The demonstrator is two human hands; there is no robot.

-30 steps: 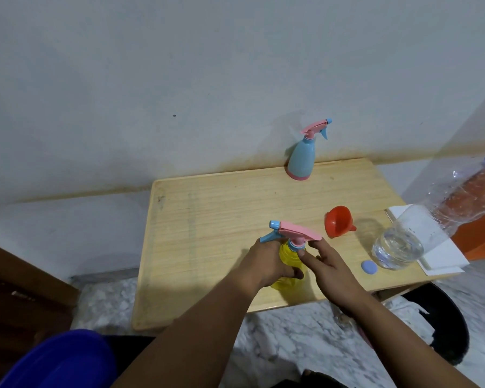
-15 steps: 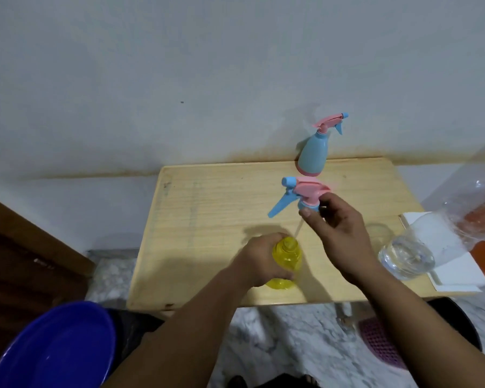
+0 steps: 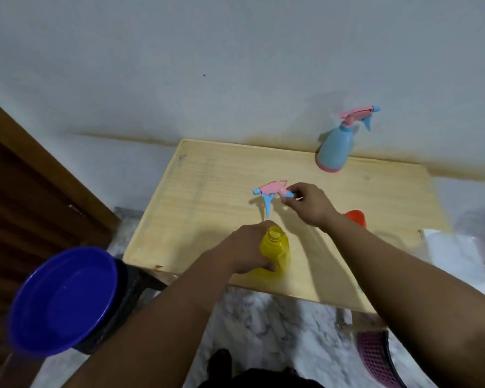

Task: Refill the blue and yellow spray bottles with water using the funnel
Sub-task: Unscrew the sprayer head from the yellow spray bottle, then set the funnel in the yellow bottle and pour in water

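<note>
Pale wood makes up the largest thing before us, the table [image 3: 213,175], set against a grey wall. At about eight o'clock from its centre, off the near left corner, we see a deep blue basin [image 3: 65,298] resting on something dark. Toward four o'clock a purple mesh basket [image 3: 375,357] sits on the marbled floor, only partly visible.

At one o'clock, on the table's far edge by the wall, the blue spray bottle [image 3: 335,148] stands with its pink and blue trigger head on. Nearer us, at six o'clock from the table's middle, we grip the yellow spray bottle [image 3: 276,252] with our left hand [image 3: 247,250], fingers wrapped round its body; its neck is open and uncapped, and it stands upright on the wood.

Just beyond it, around twelve o'clock from the yellow bottle, our right hand [image 3: 310,204] pinches the collar end of the pink spray head [image 3: 273,190], fingers curled round it; we cannot tell whether the head touches the table. At three o'clock from that hand, the orange funnel [image 3: 356,217] peeks out behind our right forearm.
</note>
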